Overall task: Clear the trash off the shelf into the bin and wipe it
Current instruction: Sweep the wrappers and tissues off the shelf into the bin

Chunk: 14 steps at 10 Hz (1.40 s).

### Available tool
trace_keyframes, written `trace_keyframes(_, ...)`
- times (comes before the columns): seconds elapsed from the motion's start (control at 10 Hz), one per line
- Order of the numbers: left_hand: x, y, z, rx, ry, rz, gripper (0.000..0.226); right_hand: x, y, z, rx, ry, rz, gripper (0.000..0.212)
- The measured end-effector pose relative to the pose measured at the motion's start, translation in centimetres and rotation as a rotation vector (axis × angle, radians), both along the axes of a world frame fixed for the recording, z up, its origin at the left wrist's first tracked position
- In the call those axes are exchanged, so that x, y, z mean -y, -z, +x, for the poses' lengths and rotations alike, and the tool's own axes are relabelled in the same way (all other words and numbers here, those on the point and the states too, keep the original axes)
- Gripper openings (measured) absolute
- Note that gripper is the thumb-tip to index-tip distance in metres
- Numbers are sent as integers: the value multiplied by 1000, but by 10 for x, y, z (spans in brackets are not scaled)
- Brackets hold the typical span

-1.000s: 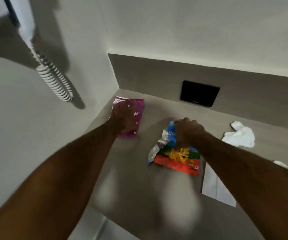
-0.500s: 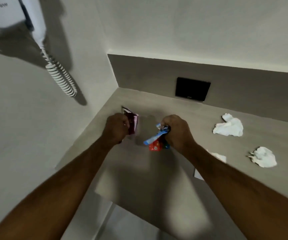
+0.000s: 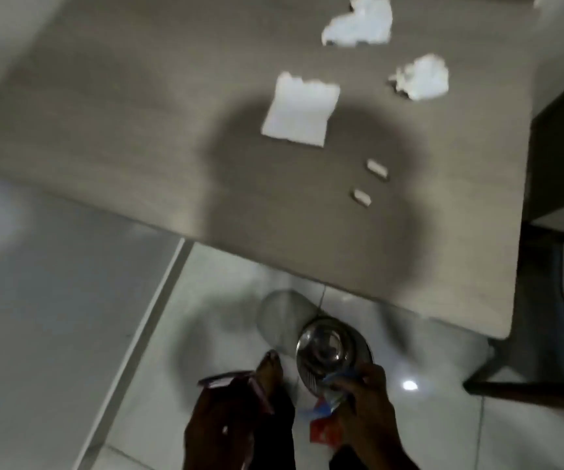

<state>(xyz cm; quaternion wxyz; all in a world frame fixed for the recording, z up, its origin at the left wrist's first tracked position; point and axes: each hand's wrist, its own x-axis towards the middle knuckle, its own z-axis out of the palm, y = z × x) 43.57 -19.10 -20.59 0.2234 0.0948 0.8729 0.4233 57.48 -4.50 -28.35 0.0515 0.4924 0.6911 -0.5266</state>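
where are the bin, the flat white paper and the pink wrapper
bin (image 3: 328,347), head view, middle of its shiny lid
flat white paper (image 3: 299,111), head view, centre of the sheet
pink wrapper (image 3: 236,383), head view, top edge above the left hand

The left stretch of the shelf lies bare — my hand could sweep there freely. Toward the right the way is cluttered: a flat white paper, two crumpled tissues beyond it, and two small white bits nearer the front edge. Below, the steel bin stands on the floor just under that edge — my foot is close beside it on the left, open tile further left.
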Motion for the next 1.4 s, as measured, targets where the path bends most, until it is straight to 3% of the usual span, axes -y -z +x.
trace_keyframes(0.1, -14, 98, 40, 157, 209, -118, 19, -25, 76, 17, 142, 121, 36, 25)
trace_keyframes(0.2, -58, 171, 50, 312, 314, -163, 10, -40, 139, -1, 168, 144, -14, 33)
trace_keyframes(0.4, -89, 328, 42, 509, 260, -240, 22, -39, 262, -7, 213, 100, -181, 54)
trace_keyframes(0.5, -89, 352, 37, 609, 429, -308, 31, -41, 262, -10, 183, -24, -282, 56)
trace_keyframes(0.6, -107, 311, 25, 497, 371, -267, 40, -43, 251, -12, 160, -23, -253, 64)
trace_keyframes(0.7, -116, 265, 20, 387, 444, -342, 38, -45, 230, -15, 191, -139, -182, 63)
trace_keyframes(0.8, -114, 193, 11, 118, 621, -344, 40, -49, 178, -20, 189, -255, -106, 51)
trace_keyframes(0.9, -105, 117, 8, -234, 753, -340, 60, -51, 115, -20, 117, -401, 155, 62)
trace_keyframes(1.0, -93, 38, -1, -533, 831, -360, 61, -49, 21, -23, 77, -552, 360, 59)
trace_keyframes(1.1, -77, -38, -20, -649, 774, -344, 55, -39, -74, -26, -100, -648, 557, 63)
trace_keyframes(1.2, -59, -91, -40, -782, 723, -269, 50, -30, -140, -33, -215, -790, 583, 60)
trace_keyframes(1.4, -60, -195, -110, -988, 599, -229, 44, -61, -278, -83, -330, -730, 713, 63)
